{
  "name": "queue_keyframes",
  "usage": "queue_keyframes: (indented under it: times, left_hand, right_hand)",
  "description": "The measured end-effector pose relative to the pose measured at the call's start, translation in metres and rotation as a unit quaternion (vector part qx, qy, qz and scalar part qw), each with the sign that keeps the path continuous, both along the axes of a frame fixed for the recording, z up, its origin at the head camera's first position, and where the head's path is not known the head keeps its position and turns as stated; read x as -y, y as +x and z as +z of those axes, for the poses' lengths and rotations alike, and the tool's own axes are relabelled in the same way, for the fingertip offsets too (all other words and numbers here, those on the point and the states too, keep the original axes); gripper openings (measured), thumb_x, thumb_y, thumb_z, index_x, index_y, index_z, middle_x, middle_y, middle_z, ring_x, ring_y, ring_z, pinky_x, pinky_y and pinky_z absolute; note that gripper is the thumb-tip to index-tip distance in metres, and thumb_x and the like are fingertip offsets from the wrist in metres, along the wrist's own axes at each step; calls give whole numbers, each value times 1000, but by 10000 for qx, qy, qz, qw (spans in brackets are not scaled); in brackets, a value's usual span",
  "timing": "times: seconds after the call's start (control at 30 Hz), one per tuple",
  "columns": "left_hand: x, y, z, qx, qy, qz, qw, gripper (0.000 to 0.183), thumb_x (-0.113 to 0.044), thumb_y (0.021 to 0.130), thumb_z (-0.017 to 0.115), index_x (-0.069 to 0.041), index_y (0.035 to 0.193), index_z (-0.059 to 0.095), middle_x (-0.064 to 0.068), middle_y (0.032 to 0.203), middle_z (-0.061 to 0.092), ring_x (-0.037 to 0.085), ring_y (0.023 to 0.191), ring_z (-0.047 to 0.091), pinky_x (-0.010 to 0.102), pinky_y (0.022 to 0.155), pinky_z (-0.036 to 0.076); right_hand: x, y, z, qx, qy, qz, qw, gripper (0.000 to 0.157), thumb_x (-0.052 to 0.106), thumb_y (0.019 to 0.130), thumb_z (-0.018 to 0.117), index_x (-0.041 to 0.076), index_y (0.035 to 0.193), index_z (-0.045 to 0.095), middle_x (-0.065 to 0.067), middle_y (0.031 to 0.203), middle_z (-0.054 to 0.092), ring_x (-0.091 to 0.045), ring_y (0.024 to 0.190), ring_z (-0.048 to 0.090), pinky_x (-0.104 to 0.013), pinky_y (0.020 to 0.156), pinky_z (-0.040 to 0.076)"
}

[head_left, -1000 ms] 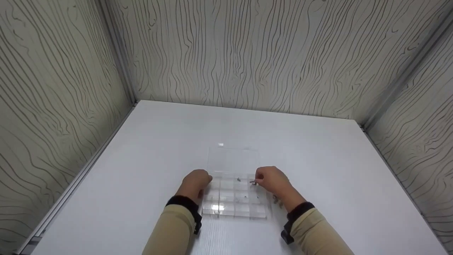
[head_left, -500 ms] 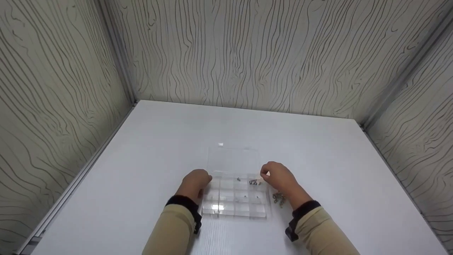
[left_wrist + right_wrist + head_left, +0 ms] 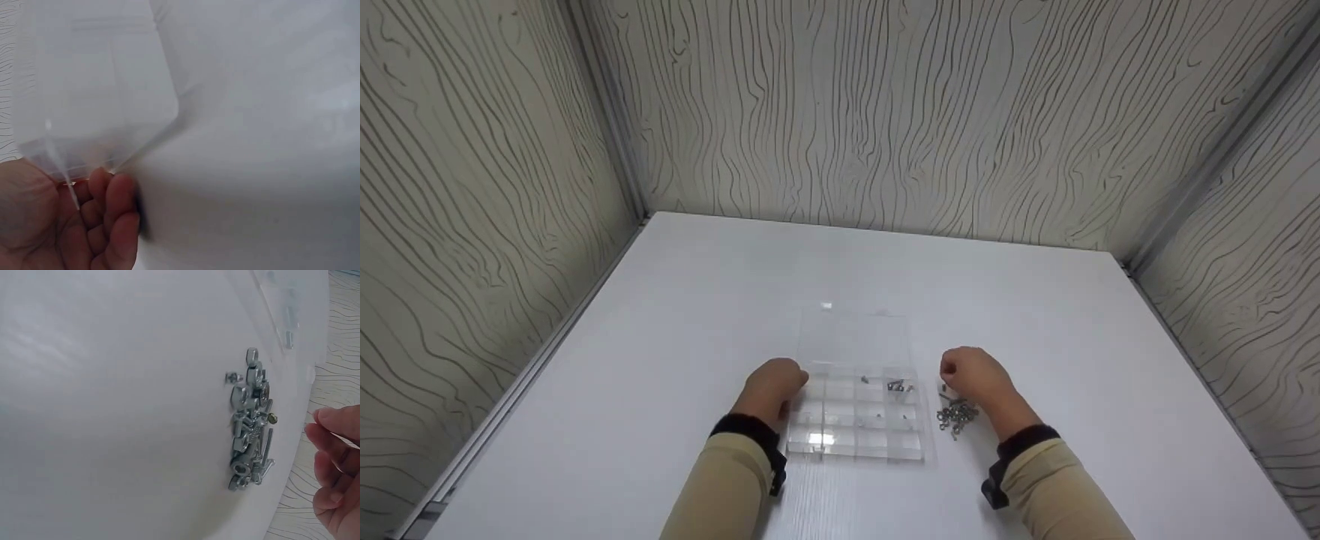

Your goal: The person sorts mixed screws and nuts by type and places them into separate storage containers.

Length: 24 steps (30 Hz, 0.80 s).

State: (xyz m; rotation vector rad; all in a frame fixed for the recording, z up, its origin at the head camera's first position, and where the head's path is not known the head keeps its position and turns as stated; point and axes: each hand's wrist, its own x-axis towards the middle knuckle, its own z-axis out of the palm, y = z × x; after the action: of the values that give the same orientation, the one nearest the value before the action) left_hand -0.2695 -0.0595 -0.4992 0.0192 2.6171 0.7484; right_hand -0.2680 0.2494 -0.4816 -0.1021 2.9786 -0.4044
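I saw the thumb and forefinger of the right hand point(image 3: 979, 377) nearly touching, near the heap of nuts and bolts point(image 3: 242, 441); the left hand's point(image 3: 771, 385) curled fingers gripped the clear compartment box point(image 3: 840, 409) beside that heap, lid point(image 3: 853, 337) open, on the white table point(image 3: 720, 270)

Your left hand point(image 3: 772, 386) hides part of the box point(image 3: 874, 453). The bits point(image 3: 894, 386) inside look too tiny to name.

Panels with dark wood-grain lines — a far wall point(image 3: 847, 112), a left wall point(image 3: 450, 187), a right wall point(image 3: 1260, 300) — flank the white tabletop point(image 3: 720, 285); grey posts point(image 3: 606, 105) mark both far corners.
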Motion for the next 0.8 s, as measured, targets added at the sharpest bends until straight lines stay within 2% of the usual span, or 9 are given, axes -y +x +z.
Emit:
queue_keyframes:
  times: [0.17, 0.33, 0.6, 0.7, 0.8]
  left_hand:
    - [0, 1, 1, 20, -2, 10, 10000, 31, -24, 92, 44, -3, 75, 59, 10, 85, 57, 23, 65, 50, 33, 65, 43]
    - [-1, 0, 0, 41, -66, 72, 9999, 33, -25, 93, 44, -3, 74, 60, 10, 77, 57, 22, 56, 52, 32, 60, 45]
    - [-1, -2, 0, 117, 3, 226, 9997, 34, -26, 93, 43, -2, 75, 59, 9, 60, 57, 18, 45, 51, 30, 51, 45]
    - [-1, -1, 1, 118, 37, 245, 9996, 34, -26, 92, 44, -2, 74, 59, 10, 62, 58, 21, 47, 54, 31, 53, 46]
    - [-1, -1, 2, 53, -32, 165, 9998, 34, -26, 92, 44, -3, 73, 59, 11, 71, 60, 23, 58, 57, 34, 62, 48]
  right_hand:
    - [-3, 2, -8, 212, 106, -45, 9997, 12, 14, 80, 67, 14, 71, 59, 1, 68, 54, -15, 63, 50, -31, 58, 44]
    - [-3, 4, -14, 293, 128, -14, 9995, 12, 12, 76, 69, 13, 70, 59, 0, 66, 53, -15, 61, 50, -30, 57, 44]
    - [-1, 4, -20, 321, 378, 83, 9987, 11, 9, 76, 66, 12, 70, 56, -1, 67, 52, -16, 62, 49, -32, 58, 44]
    - [-1, 3, -21, 324, 464, 137, 9983, 12, 9, 75, 66, 11, 71, 55, -1, 67, 51, -16, 61, 48, -32, 57, 44]
    - [0, 3, -20, 310, 458, 144, 9984, 12, 10, 76, 65, 11, 72, 54, -1, 66, 51, -17, 61, 48, -31, 56, 43]
